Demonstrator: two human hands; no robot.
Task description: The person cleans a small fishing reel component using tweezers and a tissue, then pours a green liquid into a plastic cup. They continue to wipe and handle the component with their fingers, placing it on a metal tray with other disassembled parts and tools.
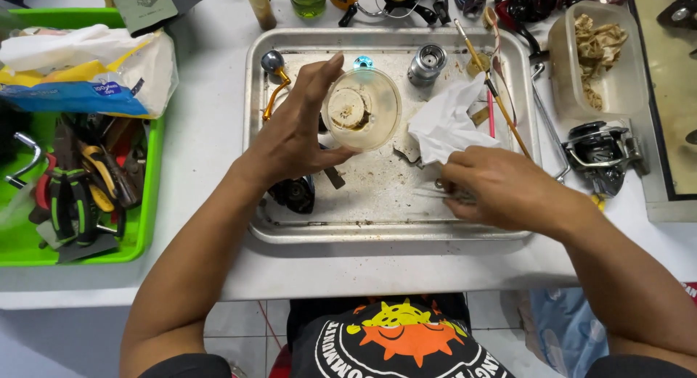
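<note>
Over a metal tray [508, 66], left hand [294, 135] holds a cup [361, 108] of perhaps grease.

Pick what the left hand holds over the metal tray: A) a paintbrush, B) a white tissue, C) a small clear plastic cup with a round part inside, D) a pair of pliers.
C: the left hand grips a clear plastic cup above the metal tray; the white tissue lies apart beside it.
</note>
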